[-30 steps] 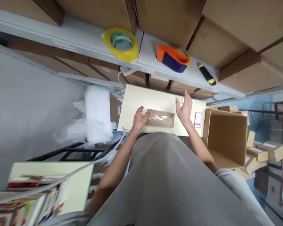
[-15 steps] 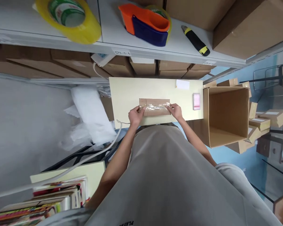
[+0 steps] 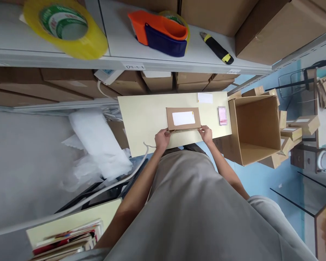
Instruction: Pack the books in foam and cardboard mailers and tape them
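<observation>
Flat white-labelled brown cardboard box (image 3: 183, 119), mid-frame: left hand (image 3: 162, 139), right hand (image 3: 205, 134), both grips pinching lower corners. Probably light, stiffish; corners decent hold imo.

The cream rectangular tabletop (image 3: 143, 119) allows passage left of the white-labelled cardboard box (image 3: 183, 119); an open brown carton (image 3: 258, 125) obstructs its right end.

So yeah, the counter (image 3: 143, 116) was pale cream, with a small labelled box (image 3: 183, 117) around its middle. Right of that box lay a phone (image 3: 222, 116), a white slip (image 3: 205, 98) sat farther back to its right, and a cable (image 3: 147, 149) poked in nearer, on its left. The grey shelf (image 3: 118, 36) beyond the box had a yellow tape roll (image 3: 95, 41) leftward, an orange-and-navy dispenser (image 3: 164, 46) pretty much straight behind, a cutter (image 3: 217, 48) rightward, plus cartons (image 3: 277, 36).
</observation>
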A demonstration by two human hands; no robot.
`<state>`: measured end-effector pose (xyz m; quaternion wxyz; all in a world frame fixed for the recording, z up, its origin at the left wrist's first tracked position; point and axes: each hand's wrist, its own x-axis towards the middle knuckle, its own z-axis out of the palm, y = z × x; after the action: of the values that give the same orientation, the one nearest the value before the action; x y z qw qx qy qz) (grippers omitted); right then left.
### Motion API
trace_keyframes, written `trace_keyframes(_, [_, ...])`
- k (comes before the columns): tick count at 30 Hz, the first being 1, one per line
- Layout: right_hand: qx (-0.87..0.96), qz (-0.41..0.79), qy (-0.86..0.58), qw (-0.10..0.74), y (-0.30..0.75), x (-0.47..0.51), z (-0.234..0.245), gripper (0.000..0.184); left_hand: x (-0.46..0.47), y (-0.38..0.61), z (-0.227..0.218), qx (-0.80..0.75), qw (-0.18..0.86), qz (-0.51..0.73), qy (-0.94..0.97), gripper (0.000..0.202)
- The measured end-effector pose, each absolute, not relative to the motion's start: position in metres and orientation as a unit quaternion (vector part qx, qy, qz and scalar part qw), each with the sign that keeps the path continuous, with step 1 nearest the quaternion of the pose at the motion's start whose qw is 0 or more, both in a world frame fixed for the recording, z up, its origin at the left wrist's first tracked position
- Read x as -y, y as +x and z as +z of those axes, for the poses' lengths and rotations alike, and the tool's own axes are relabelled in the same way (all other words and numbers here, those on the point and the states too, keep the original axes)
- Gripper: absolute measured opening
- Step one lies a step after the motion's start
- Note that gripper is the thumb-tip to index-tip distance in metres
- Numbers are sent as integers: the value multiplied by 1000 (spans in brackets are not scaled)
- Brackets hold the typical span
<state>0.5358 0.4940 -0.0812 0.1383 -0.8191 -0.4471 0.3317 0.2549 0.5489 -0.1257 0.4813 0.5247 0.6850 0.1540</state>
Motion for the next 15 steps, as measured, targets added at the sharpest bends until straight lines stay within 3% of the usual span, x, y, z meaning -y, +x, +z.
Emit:
trace_keyframes(7, [398,364,-816,211,533,-475,-109,47,-535,247,-136,-696,498,108,506,48])
trace_keyframes(11, [370,354,-813,277,570,-490,-112,43,-543,250,-129,-722,416,220,507,54])
trace_keyframes(15, [338,335,-818,323,620,-534,-117,44,-566,286,-108,-678,338,340,557,47])
